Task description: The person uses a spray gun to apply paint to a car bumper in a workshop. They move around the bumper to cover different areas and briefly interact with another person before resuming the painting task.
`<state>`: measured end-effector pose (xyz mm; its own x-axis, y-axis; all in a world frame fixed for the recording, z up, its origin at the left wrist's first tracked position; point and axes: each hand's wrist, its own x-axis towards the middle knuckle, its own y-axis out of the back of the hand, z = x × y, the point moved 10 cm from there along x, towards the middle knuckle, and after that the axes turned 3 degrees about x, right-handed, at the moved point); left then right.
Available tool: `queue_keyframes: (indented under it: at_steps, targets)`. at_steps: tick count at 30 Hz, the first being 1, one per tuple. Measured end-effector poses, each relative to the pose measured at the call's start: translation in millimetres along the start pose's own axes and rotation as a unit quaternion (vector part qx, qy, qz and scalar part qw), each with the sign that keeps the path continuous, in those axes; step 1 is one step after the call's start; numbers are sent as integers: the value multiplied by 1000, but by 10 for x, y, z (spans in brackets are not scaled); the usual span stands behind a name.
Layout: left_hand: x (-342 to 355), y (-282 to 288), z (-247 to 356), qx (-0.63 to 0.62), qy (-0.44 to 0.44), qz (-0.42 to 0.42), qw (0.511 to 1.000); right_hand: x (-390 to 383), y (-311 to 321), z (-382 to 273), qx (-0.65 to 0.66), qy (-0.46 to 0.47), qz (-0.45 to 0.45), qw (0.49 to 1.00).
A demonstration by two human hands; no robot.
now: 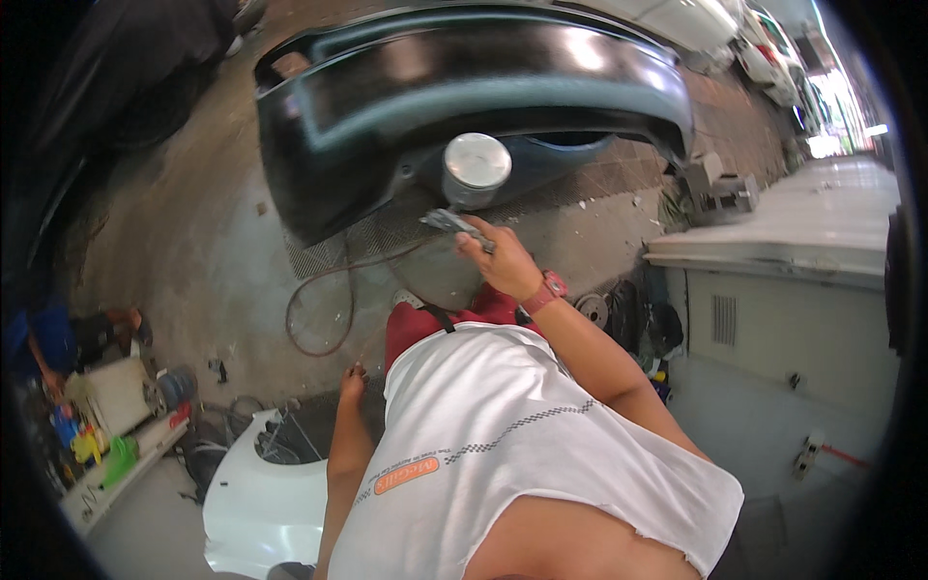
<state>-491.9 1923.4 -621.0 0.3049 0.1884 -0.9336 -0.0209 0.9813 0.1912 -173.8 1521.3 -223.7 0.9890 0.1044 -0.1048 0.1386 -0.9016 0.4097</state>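
In the head view, the sleeveless white cloth shirt (pixel 512 430) carries 1 rounded orange printed label (pixel 406 476) with pale lettering, a line of small dark print beside it and strips of dark checkered pattern. The right hand (pixel 507 263), with a red watch (pixel 554 285) at its wrist, has its fingers closed around a grey metal spray gun (pixel 449 221). The gun is out in front of the body, its round, silvery, lidded cup (pixel 478 164) on top, overlapping in view the lower edge of a large, curved, glossy black bumper (pixel 474 92); contact cannot be told. The left hand (pixel 354 378) hangs low with its fingers curled, near a thin, dark red looped hose (pixel 290 314); whether they grip anything cannot be told. Near the left forearm is a glossy white curved car-body panel (pixel 246 512).
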Motion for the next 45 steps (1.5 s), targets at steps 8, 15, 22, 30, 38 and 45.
queue_keyframes:
  at_steps: [8,15,22,30,38,45]
  targets:
    - [64,-44,290,-61,-47,9,997,187,1248,538,-27,-90,164,982]
    - [-198,-598,529,0,-18,25,1000,-154,2853,1262,36,-130,309,942]
    - [-637,-1265,1013,139,-85,-2,987,-415,4046,1848,36,-160,380,911]
    - [-926,-1525,1215,207,-101,18,973,-727,5052,2524,46,-134,479,866]
    - [-748,-1742,1304,148,-136,22,979,-1228,5702,2978,10,-220,557,801]
    - [-424,-2021,1300,190,-139,10,972,-1020,5736,2759,82,-165,501,846]
